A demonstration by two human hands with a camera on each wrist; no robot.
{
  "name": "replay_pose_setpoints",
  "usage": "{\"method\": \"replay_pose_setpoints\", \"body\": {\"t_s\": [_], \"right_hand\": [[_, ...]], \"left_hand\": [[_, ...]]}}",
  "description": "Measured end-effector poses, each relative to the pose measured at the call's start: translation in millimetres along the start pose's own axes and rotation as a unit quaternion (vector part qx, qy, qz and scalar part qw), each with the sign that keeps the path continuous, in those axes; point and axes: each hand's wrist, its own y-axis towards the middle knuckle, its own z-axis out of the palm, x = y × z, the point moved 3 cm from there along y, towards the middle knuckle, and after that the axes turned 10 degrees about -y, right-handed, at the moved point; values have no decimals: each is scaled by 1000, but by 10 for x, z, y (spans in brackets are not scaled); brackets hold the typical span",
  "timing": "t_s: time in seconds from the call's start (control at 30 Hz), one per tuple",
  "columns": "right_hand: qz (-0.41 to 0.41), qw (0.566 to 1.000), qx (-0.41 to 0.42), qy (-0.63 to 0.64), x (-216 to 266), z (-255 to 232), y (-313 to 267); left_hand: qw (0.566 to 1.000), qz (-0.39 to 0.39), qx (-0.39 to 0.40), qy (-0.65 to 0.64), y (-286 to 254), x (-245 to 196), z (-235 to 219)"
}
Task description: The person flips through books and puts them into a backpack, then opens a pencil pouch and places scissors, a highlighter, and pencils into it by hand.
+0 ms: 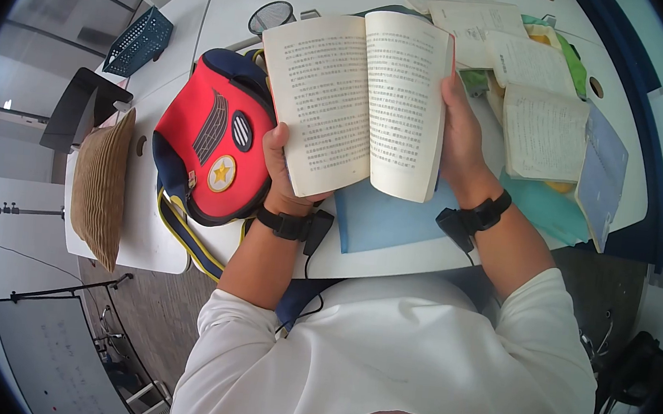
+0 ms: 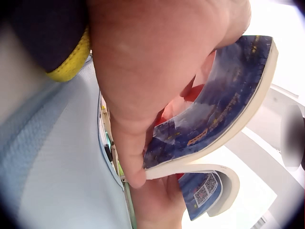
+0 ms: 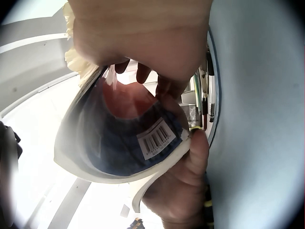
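Item: open white-paged paperback book with blue cover (image 1: 365, 102), centre frame above the white table (image 1: 231, 6), gripped by my left hand (image 1: 287, 172) and right hand (image 1: 460, 135); I judge bowed halves may snap closed if thumbs slacken.

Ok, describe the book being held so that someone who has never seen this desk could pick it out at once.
On the white desk, right of the red bag, the open paperback is held up by the left hand and right hand. Unlike the loose papers lying flat to the right, it is raised, printed and has a blue cover.
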Motion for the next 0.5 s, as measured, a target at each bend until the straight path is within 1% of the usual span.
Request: {"method": "replay_pose_setpoints", "body": {"t_s": [0.13, 0.2, 0.23, 0.27, 0.3, 0.33, 0.37, 0.43, 0.47, 0.5], "right_hand": [[12, 1000, 20, 8, 2, -56, 19], [-28, 999, 2, -29, 65, 9, -13], [-27, 999, 2, -29, 57, -7, -2], [-3, 1000, -4, -8, 29, -40, 22], [21, 1000, -10, 13, -1, -63, 38], [19, 999, -13, 25, -16, -71, 39], [19, 999, -14, 25, -25, -87, 40], [25, 999, -18, -15, -34, -117, 42], [25, 999, -18, -15, -26, -104, 43], [28, 999, -20, -7, -14, -82, 41]], "left_hand": [[1000, 15, -14, -9, 8, -6, -15], [1000, 17, -4, -6, 17, -3, -19], [1000, 19, 4, -2, 14, -8, -24], [1000, 20, 3, -2, 13, -11, -81], [999, 18, 19, -24, 16, -8, -159], [998, 16, 35, -47, 18, -2, -203], [998, 15, 35, -47, 18, 0, -183], [998, -3, 49, -49, 16, 5, -113], [998, -2, 49, -49, 15, 3, -108], [999, 14, 32, -18, 15, -6, -116]]}}
